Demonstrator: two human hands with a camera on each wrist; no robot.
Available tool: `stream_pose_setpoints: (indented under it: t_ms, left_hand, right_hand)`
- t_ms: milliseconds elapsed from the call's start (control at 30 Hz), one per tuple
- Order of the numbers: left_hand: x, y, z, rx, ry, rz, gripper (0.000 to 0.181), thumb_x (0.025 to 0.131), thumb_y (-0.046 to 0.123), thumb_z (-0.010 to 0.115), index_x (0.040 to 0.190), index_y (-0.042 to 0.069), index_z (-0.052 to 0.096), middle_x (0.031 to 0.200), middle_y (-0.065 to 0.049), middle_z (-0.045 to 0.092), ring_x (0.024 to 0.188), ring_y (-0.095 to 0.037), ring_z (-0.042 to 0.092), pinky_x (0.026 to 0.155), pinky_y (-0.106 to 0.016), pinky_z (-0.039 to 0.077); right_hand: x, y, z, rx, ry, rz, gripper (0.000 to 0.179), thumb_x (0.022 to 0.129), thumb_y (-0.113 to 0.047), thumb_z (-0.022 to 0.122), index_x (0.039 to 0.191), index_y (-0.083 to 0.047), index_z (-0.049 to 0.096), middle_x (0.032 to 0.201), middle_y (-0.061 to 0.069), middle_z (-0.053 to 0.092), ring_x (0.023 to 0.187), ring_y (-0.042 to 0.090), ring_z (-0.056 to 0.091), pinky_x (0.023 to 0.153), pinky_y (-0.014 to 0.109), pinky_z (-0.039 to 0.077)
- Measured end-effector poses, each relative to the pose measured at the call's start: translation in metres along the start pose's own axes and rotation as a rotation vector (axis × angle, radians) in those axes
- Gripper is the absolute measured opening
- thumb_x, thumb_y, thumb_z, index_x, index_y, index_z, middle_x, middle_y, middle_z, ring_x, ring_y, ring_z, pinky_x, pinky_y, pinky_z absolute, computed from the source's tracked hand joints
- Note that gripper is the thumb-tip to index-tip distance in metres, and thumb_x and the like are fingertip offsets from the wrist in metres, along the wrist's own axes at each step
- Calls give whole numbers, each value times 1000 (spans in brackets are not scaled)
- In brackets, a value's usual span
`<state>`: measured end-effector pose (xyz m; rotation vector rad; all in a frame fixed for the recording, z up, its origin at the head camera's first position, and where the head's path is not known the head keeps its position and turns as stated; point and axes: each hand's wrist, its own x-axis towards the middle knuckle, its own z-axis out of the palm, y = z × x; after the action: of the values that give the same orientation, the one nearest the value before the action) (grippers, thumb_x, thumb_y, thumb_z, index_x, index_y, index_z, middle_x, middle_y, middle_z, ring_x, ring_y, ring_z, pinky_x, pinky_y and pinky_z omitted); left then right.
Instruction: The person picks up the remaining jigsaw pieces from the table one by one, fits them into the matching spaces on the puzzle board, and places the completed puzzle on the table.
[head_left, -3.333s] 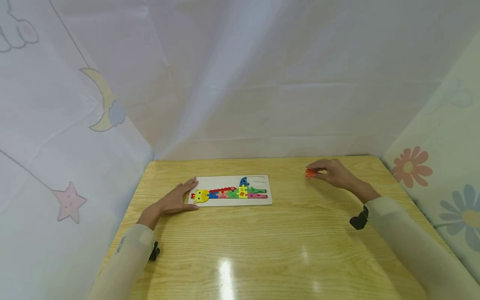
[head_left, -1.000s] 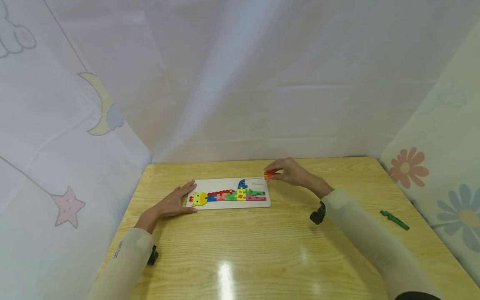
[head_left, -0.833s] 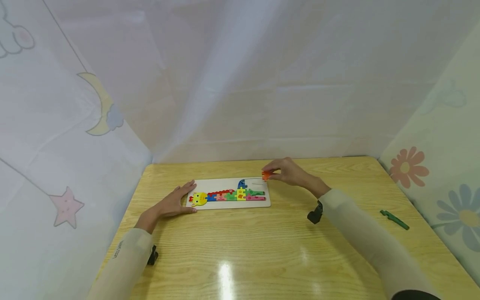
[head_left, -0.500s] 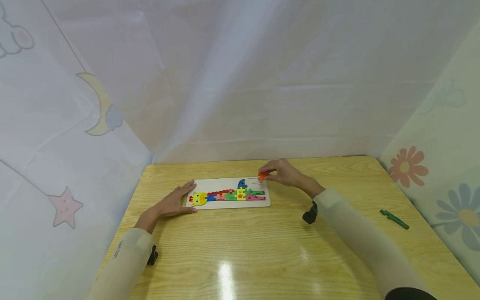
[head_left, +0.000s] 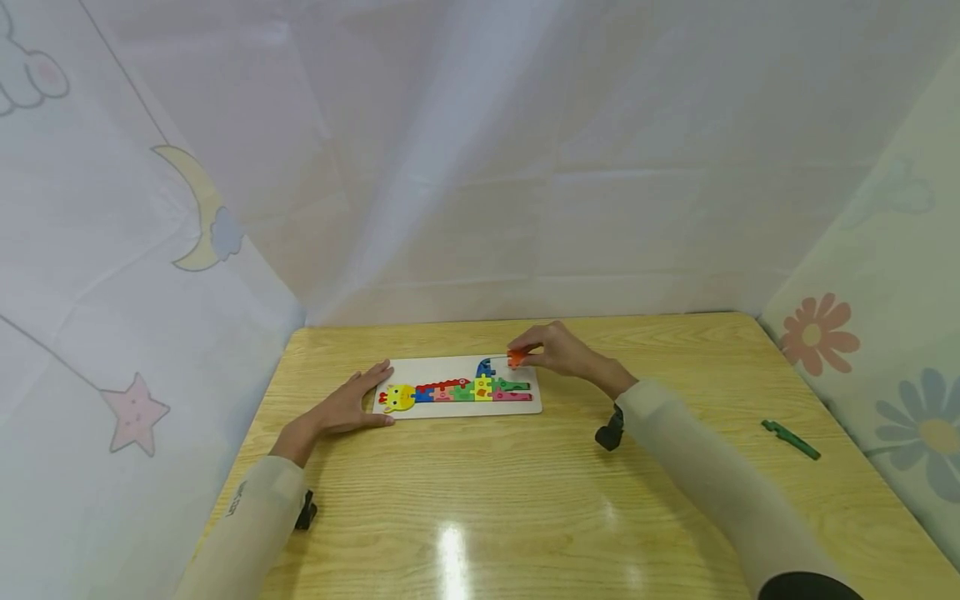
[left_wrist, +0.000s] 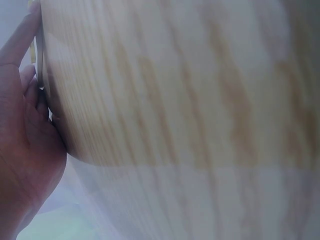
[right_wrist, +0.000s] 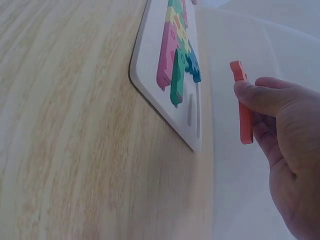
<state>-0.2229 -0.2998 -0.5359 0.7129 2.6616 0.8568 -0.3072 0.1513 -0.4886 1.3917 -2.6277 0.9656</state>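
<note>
My right hand [head_left: 561, 348] pinches an orange puzzle piece [right_wrist: 245, 112] between thumb and fingers, just above the right end of the puzzle board [head_left: 442, 367]. In the right wrist view the piece stands on edge, apart from the board. That white board carries a giraffe of coloured pieces: a yellow head [head_left: 400, 397], red, blue, pink and green parts, and pink and green legs. A dark blue piece [right_wrist: 193, 63] sits in the upper part, beside bare grooves. At the board's left end rests my left hand [head_left: 347, 404], thumb at the near edge and straight fingers at the far edge.
A long green puzzle piece [head_left: 791, 439] lies on the wooden table [head_left: 480, 500] at the right. White printed cloth [head_left: 600, 208] stands as walls behind and at both sides. Each wrist wears a small black camera.
From the right side of the table, my right hand has carried the orange piece left to over the board. That uncovers the green piece. My left hand stays at the board's end.
</note>
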Motion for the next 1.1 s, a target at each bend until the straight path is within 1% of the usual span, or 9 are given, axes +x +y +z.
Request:
stream_pose_setpoints:
  t_ms: [133,333,500,633,933,1100]
  left_hand:
    - [0,0,0,-10,0,-1,103,92,43,83,167,1,27,176,-19,16,162,-42,16,131,-62,6]
    - [0,0,0,-19,1,4,103,91,42,83,167,1,27,176,-20,16,162,-42,16,130,-63,5]
    - [0,1,-1,-26,2,6,103,92,42,83,167,1,27,176,-20,16,162,-42,15,130,-63,5]
    - [0,-1,0,-12,1,4,103,92,43,83,167,2,27,176,-19,16,162,-41,16,131,-62,5]
    - [1,-2,0,-18,5,8,104,91,44,83,167,1,27,176,-19,15,162,-42,16,130,-63,4]
    - [1,-2,0,-15,0,2,103,92,44,83,167,2,26,176,-18,15,162,-41,15,131,-62,4]
  right_hand:
    - [3,1,5,11,-10,5,31,89,-3,84,119,1,79,117,12,79,106,27,76,89,42,64]
    - [7,3,13,28,-30,22,31,90,-2,83,121,0,79,119,12,79,105,24,76,90,37,64]
    - [9,2,17,39,-35,49,31,90,-3,83,120,1,79,118,13,79,108,27,76,91,41,64]
    - [10,1,20,40,-38,65,31,90,-2,83,120,1,79,118,14,79,108,29,75,91,44,63]
    - [12,6,29,15,-35,79,31,89,-4,85,119,-1,80,116,12,79,108,27,76,90,41,64]
    - [14,14,35,36,-51,70,31,90,-5,84,121,-1,79,118,13,79,106,25,76,89,37,64]
